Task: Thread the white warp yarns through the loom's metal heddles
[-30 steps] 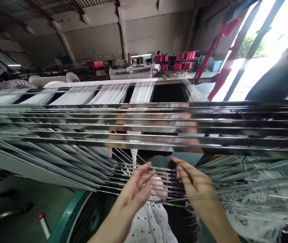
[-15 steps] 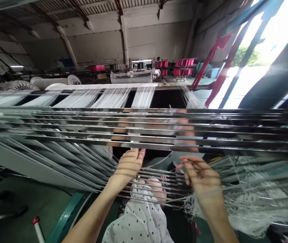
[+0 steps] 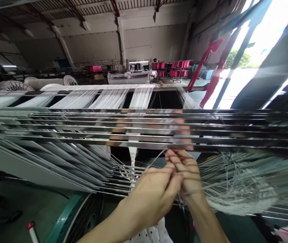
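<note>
My left hand (image 3: 156, 189) is closed, its fingertips pressed against those of my right hand (image 3: 188, 170). The right fingers are pinched together too. Whatever lies between the fingertips is too small and blurred to make out. A thin pale strand (image 3: 156, 158) curves up from behind my left hand toward the right fingertips. To the left hangs a gathered bundle of white warp threads (image 3: 133, 157), passing down below the metal bars (image 3: 149, 136). Loose white threads (image 3: 240, 189) with fine wires spread out right of my right hand.
Heald frames (image 3: 57, 162) fan out on the left. Sheets of white yarn (image 3: 110, 98) stretch behind the bars from a beam. Red cloth strips (image 3: 209, 64) hang on the right. A teal machine part (image 3: 68, 219) stands lower left, near a red-capped white rod (image 3: 32, 233).
My left hand has moved right, away from the white thread bundle, and now meets my right hand. The right hand has shifted slightly left and up. The view has shifted slightly.
</note>
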